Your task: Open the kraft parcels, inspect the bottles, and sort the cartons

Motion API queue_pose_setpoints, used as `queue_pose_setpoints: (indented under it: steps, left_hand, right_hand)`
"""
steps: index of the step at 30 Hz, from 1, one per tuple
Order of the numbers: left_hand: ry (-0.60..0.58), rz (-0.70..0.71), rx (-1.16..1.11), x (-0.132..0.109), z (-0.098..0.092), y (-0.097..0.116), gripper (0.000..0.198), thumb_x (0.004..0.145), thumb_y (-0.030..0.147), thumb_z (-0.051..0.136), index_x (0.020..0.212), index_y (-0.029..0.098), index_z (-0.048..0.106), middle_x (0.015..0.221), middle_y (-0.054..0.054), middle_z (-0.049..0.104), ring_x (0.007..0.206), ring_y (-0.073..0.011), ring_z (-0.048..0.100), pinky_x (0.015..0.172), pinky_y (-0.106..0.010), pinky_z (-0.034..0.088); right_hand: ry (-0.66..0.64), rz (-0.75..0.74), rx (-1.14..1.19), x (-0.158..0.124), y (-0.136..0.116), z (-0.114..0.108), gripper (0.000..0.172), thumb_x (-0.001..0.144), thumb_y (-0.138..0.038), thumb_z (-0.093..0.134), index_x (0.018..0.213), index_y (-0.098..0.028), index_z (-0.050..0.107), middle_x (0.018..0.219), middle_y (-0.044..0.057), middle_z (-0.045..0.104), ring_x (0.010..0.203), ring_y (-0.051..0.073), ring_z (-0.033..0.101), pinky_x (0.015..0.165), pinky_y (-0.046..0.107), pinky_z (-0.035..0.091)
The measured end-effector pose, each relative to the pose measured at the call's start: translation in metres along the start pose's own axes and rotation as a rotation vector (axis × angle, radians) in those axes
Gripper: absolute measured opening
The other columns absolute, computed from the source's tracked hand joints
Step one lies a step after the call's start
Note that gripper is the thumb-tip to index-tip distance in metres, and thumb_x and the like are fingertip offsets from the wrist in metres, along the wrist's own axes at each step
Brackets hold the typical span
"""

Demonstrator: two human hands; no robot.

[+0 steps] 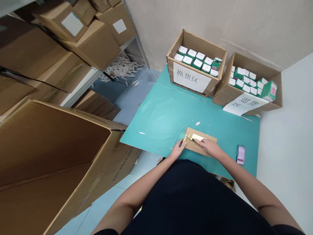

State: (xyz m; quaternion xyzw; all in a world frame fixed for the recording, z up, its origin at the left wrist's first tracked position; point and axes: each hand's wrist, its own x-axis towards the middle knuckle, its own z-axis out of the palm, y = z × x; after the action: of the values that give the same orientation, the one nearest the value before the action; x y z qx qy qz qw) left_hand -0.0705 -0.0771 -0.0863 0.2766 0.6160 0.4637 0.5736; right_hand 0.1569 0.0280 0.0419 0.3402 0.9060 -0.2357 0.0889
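A flat piece of brown cardboard [199, 142] lies on a teal mat [166, 120], with a white label or strip [198, 137] on top of it. My left hand [178, 149] rests at the cardboard's near left edge, with its fingers on the board. My right hand [210, 147] lies over the cardboard and reaches towards the white strip. Its fingertips seem to hold a small yellow-tipped tool [192, 139], which is too small to name.
Two open cartons [193, 78] of white-and-green boxes stand at the mat's far edge, with paper signs. A small pink box [241, 155] lies to the right. Stacked cardboard boxes [58, 42] on shelving and a large open carton [49, 153] fill the left.
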Motion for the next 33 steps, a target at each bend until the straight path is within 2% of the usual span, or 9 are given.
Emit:
queue_pose_setpoints:
  steps: [5, 12, 18, 26, 33]
  left_hand:
    - [-0.03, 0.021, 0.072, 0.0, 0.0, 0.004, 0.06, 0.085, 0.057, 0.068, 0.129, 0.017, 0.068, 0.136, -0.014, 0.068, 0.129, -0.0333, 0.06, 0.116, -0.05, 0.041]
    - [-0.009, -0.004, 0.071, 0.0, 0.0, 0.006, 0.057, 0.084, 0.056, 0.069, 0.127, 0.019, 0.069, 0.134, -0.012, 0.069, 0.128, -0.0334, 0.061, 0.115, -0.049, 0.042]
    - [-0.024, 0.003, 0.085, -0.002, 0.002, 0.011, 0.056, 0.087, 0.056, 0.065, 0.129, 0.018, 0.068, 0.134, -0.011, 0.07, 0.126, -0.0323, 0.063, 0.112, -0.046, 0.045]
    - [-0.02, 0.01, 0.139, -0.003, 0.002, 0.016, 0.055, 0.088, 0.055, 0.062, 0.129, 0.019, 0.068, 0.134, -0.01, 0.07, 0.125, -0.0312, 0.064, 0.11, -0.044, 0.047]
    - [-0.024, 0.015, 0.15, -0.004, 0.002, 0.021, 0.053, 0.089, 0.053, 0.061, 0.128, 0.018, 0.069, 0.132, -0.01, 0.071, 0.123, -0.0316, 0.065, 0.108, -0.044, 0.048]
  right_hand:
    - [0.004, -0.002, 0.023, 0.003, 0.001, -0.001, 0.056, 0.098, -0.02, 0.045, 0.149, -0.041, 0.052, 0.107, 0.004, 0.07, 0.081, 0.02, 0.063, 0.075, 0.027, 0.046]
    - [-0.082, -0.003, -0.084, 0.005, -0.005, -0.007, 0.062, 0.097, -0.014, 0.039, 0.154, -0.039, 0.046, 0.108, 0.006, 0.069, 0.083, 0.023, 0.063, 0.072, 0.029, 0.042]
    - [-0.083, 0.006, -0.011, 0.007, -0.007, -0.01, 0.059, 0.099, -0.016, 0.04, 0.152, -0.04, 0.049, 0.105, 0.006, 0.069, 0.081, 0.021, 0.062, 0.074, 0.029, 0.041]
    - [-0.215, 0.004, -0.058, 0.011, -0.012, -0.028, 0.059, 0.101, -0.013, 0.038, 0.156, -0.036, 0.042, 0.107, 0.007, 0.066, 0.089, 0.021, 0.06, 0.079, 0.027, 0.04]
    - [-0.238, 0.01, -0.092, 0.013, -0.016, -0.034, 0.059, 0.101, -0.013, 0.035, 0.154, -0.034, 0.045, 0.112, 0.009, 0.067, 0.092, 0.022, 0.06, 0.078, 0.028, 0.04]
